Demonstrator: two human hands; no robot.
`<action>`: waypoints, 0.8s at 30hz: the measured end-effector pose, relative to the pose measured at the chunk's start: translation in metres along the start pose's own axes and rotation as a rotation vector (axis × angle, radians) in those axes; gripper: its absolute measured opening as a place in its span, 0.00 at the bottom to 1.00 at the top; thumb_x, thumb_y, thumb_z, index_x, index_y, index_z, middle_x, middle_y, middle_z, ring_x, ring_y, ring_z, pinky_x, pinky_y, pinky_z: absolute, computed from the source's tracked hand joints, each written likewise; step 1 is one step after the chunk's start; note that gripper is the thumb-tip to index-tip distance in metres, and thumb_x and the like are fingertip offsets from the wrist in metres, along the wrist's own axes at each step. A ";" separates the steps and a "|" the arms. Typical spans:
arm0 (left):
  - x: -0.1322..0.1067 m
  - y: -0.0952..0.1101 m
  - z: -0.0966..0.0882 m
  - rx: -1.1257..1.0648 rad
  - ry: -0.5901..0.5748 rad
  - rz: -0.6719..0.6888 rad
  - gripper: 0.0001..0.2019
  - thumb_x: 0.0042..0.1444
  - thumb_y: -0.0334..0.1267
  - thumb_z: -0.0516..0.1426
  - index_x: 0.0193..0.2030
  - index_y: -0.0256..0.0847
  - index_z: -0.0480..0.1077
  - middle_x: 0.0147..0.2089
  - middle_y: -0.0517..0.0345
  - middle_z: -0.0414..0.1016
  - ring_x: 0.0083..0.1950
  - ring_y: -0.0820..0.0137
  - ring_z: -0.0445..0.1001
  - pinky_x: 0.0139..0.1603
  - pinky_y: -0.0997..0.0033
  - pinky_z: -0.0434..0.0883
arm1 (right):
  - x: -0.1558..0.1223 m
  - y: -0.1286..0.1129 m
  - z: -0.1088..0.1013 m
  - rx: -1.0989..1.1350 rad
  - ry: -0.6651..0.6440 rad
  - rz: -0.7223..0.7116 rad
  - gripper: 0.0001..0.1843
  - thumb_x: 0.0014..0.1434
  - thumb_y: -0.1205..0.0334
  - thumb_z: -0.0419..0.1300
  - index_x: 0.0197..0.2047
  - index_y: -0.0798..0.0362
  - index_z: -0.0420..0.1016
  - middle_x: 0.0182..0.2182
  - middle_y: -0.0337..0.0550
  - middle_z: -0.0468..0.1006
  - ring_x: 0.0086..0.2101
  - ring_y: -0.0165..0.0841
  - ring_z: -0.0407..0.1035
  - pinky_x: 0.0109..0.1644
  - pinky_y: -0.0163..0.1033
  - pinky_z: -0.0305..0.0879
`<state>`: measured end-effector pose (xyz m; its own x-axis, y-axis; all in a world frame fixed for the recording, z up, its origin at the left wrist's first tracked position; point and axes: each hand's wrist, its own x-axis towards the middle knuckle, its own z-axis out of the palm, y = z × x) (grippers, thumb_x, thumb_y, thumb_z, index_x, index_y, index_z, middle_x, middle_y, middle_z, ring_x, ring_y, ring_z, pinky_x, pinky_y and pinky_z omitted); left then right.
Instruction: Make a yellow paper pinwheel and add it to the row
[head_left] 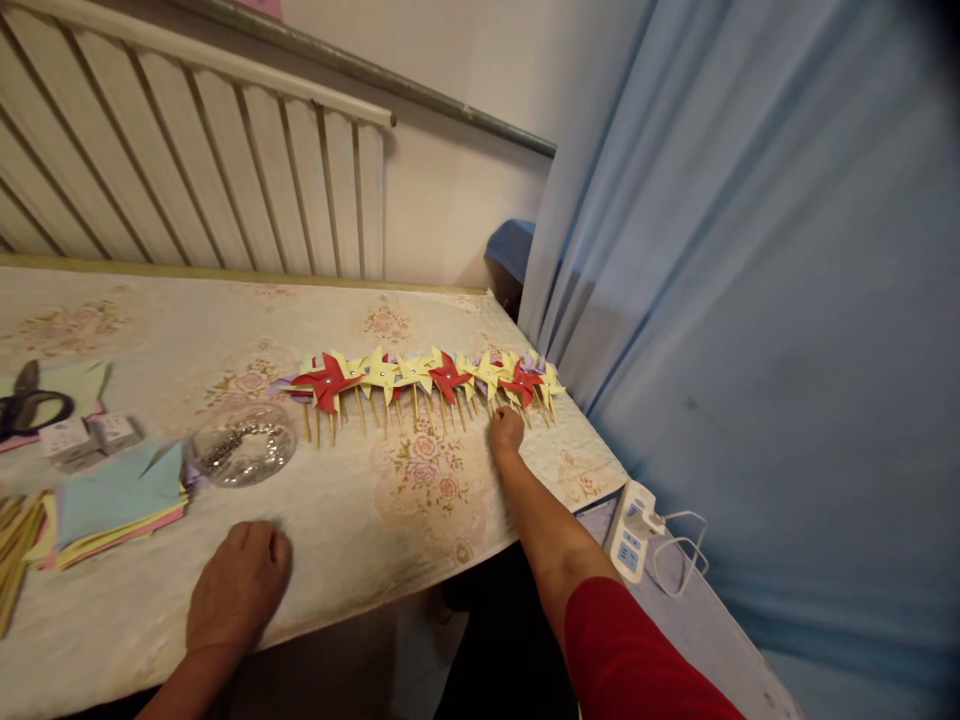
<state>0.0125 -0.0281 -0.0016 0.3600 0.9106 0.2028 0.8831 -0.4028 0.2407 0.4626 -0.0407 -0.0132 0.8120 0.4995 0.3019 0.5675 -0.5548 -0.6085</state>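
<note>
A long row of paper pinwheels (382, 374) in yellow, red and purple lies across the middle of the flowered tablecloth (322, 550), with thin wooden sticks pointing toward me. At the right part of this row, my right hand (507, 432) is closed around the stick of a pinwheel (489, 372); the fingertips are partly hidden. Near the front edge of the table rests my left hand (241, 580), back up and fingers curled in, with nothing showing in it. Beyond that hand stands a clear round dish (246, 446) of small shiny metal pieces.
Stacked coloured paper (124, 495), wooden sticks (15, 550), small boxes (90, 438) and black-handled scissors (30, 405) are on the left. A radiator (217, 150) lines the wall. At right hang a blue curtain (750, 300) and, below, a power strip (631, 530) with a white cable.
</note>
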 end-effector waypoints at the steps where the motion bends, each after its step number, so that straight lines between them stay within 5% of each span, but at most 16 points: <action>1: 0.000 -0.001 0.001 0.038 0.009 0.015 0.14 0.67 0.40 0.44 0.33 0.42 0.64 0.39 0.47 0.69 0.43 0.58 0.71 0.45 0.59 0.64 | 0.000 0.000 0.000 0.000 0.000 0.000 0.13 0.59 0.68 0.55 0.38 0.54 0.82 0.35 0.48 0.81 0.34 0.36 0.69 0.39 0.36 0.59; 24: 0.000 -0.003 0.006 0.209 0.042 0.072 0.15 0.68 0.38 0.43 0.35 0.40 0.66 0.39 0.49 0.70 0.41 0.61 0.72 0.43 0.62 0.64 | -0.018 0.008 -0.017 0.054 0.053 0.053 0.16 0.61 0.65 0.51 0.38 0.56 0.81 0.35 0.51 0.82 0.35 0.38 0.71 0.42 0.38 0.60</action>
<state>0.0121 -0.0265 -0.0078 0.4155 0.8737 0.2531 0.9002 -0.4348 0.0231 0.4548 -0.0654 -0.0105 0.8475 0.4337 0.3061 0.5168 -0.5422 -0.6625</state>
